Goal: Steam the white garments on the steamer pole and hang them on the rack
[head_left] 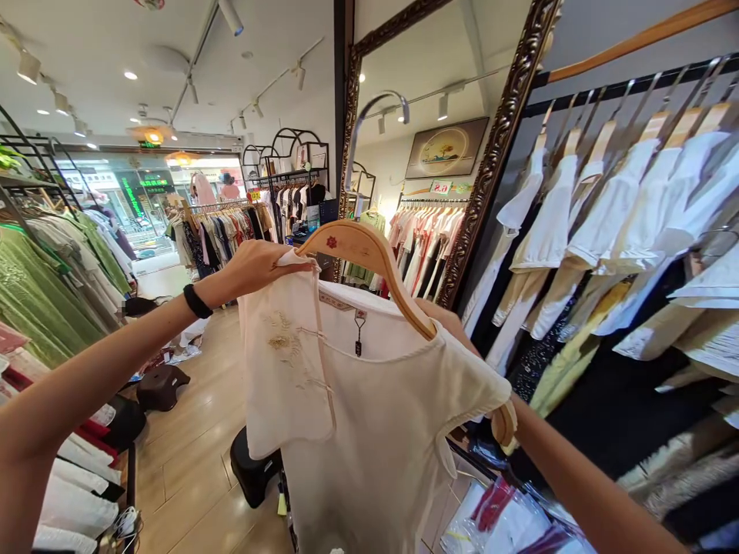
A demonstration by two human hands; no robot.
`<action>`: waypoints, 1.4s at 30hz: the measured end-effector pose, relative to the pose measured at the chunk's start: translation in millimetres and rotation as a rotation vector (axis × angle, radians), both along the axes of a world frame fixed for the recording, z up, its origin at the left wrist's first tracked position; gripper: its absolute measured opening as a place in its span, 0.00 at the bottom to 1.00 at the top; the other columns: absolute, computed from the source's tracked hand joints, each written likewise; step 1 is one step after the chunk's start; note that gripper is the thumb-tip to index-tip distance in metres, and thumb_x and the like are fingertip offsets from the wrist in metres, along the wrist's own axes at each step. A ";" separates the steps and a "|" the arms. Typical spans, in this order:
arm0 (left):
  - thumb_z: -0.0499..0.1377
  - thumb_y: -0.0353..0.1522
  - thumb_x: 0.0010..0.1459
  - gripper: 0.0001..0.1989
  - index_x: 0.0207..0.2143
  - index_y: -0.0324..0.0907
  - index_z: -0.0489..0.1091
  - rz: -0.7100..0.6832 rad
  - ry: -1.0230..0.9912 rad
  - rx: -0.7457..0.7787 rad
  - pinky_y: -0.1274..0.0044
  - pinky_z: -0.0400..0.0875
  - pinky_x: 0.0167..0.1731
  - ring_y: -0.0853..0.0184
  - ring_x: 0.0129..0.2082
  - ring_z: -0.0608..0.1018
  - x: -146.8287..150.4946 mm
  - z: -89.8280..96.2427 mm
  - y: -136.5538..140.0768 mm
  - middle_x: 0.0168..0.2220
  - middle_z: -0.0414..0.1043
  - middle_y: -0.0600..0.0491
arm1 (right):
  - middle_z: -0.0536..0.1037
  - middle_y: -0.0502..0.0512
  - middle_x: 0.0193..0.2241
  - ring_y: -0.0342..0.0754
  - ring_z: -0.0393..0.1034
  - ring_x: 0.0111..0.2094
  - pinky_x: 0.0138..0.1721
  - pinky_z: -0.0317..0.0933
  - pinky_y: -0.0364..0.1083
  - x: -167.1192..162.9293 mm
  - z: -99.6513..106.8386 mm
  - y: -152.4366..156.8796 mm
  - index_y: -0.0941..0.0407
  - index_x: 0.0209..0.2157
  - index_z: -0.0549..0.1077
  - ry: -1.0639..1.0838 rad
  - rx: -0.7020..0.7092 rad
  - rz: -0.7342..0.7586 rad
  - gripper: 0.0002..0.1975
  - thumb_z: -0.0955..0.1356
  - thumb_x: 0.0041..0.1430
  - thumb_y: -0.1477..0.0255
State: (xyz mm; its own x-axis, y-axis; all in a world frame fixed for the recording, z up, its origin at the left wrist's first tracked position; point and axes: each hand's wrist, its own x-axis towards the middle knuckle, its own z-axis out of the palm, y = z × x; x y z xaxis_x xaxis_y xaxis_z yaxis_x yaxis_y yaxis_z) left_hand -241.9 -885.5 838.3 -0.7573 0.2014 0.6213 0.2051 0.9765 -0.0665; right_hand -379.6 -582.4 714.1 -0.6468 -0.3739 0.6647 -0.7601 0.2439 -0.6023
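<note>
A white short-sleeved blouse (381, 408) hangs in front of me on a wooden hanger (369, 250) with a metal hook. Gold-coloured embroidery shows on the blouse's front flap, and a small dark tag hangs inside the neckline. With closed fingers, my left hand (265, 265) pinches the blouse's shoulder cloth near the hanger's left arm. A black band circles that wrist. My right hand (447, 319) is behind the hanger and the blouse's other shoulder; its fingers are hidden. The hanger's right end pokes out at the sleeve opening.
A tall ornate-framed mirror (502, 115) leans ahead. White tops (612, 208) hang on a rack at the right, above plastic-wrapped clothes (502, 515). Green garments (51, 277) line the left side. Black stools (254, 465) stand on the wooden floor (190, 462).
</note>
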 end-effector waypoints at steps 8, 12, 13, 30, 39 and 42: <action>0.50 0.56 0.58 0.28 0.29 0.43 0.75 -0.026 0.103 -0.077 0.77 0.54 0.23 0.66 0.23 0.72 -4.3 0.0 -9.8 0.22 0.72 0.51 | 0.79 0.58 0.30 0.54 0.71 0.32 0.33 0.61 0.48 -15.4 17.2 77.7 0.56 0.31 0.77 -0.103 0.204 -0.166 0.17 0.69 0.51 0.56; 0.49 0.52 0.60 0.25 0.32 0.44 0.75 -0.054 0.077 -0.178 0.78 0.55 0.22 0.65 0.26 0.75 -11.7 -3.4 -4.5 0.27 0.76 0.49 | 0.78 0.58 0.29 0.51 0.70 0.31 0.31 0.58 0.45 9.4 44.6 121.0 0.57 0.31 0.76 -0.077 0.247 -0.256 0.24 0.66 0.55 0.50; 0.49 0.50 0.61 0.23 0.34 0.44 0.75 -0.059 0.063 -0.213 0.78 0.55 0.23 0.64 0.28 0.76 -13.7 -5.5 -1.0 0.30 0.77 0.49 | 0.77 0.58 0.29 0.51 0.69 0.30 0.30 0.58 0.45 19.0 51.6 127.8 0.57 0.31 0.75 -0.036 0.276 -0.317 0.23 0.65 0.57 0.51; 0.46 0.44 0.64 0.19 0.36 0.42 0.72 0.082 -0.141 -0.257 0.75 0.50 0.23 0.55 0.31 0.77 -46.4 -31.6 63.8 0.32 0.76 0.45 | 0.72 0.51 0.27 0.44 0.64 0.27 0.27 0.58 0.42 170.6 57.4 135.2 0.56 0.34 0.72 -0.106 0.059 -0.593 0.23 0.64 0.59 0.50; 0.47 0.46 0.62 0.23 0.31 0.43 0.76 -0.209 -0.154 -0.050 0.75 0.47 0.23 0.62 0.24 0.74 -67.8 -64.2 96.4 0.23 0.72 0.48 | 0.68 0.57 0.56 0.52 0.62 0.58 0.59 0.57 0.54 208.8 57.5 109.6 0.50 0.49 0.74 0.084 0.506 -0.357 0.17 0.62 0.65 0.59; 0.47 0.47 0.62 0.24 0.33 0.44 0.77 -0.283 -0.155 0.019 0.76 0.48 0.23 0.62 0.24 0.74 -72.8 -70.0 111.4 0.22 0.72 0.49 | 0.74 0.60 0.49 0.55 0.68 0.51 0.53 0.62 0.55 201.6 44.9 130.1 0.54 0.51 0.72 0.173 0.472 -0.683 0.20 0.64 0.63 0.58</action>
State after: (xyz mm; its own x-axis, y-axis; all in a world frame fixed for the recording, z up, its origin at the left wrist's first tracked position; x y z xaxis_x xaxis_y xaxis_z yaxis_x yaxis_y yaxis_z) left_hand -314.7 -774.1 768.3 -0.7588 0.4068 0.5086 0.4749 0.8801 0.0045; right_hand -178.0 -452.3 759.1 -0.7347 -0.2013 0.6478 -0.4266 0.8796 -0.2106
